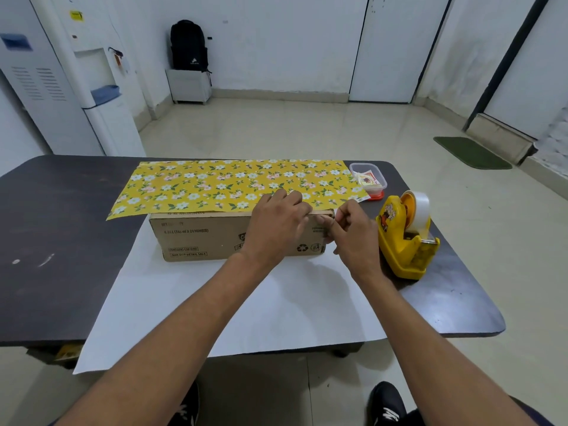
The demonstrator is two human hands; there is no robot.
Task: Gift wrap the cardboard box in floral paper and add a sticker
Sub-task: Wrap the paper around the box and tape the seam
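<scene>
At the frame's centre, the brown cardboard box (215,238) sits on the yellow floral paper sheet (230,182), which is folded over its top. The left hand (276,226) presses that flap flat to hold it. The right hand (353,232) curls at the box's corner; whether it grips anything cannot be told.

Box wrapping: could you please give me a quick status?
Left hand presses paper onto box top. Right hand pinching at box corner, contents unclear. Nothing blocking.
</scene>
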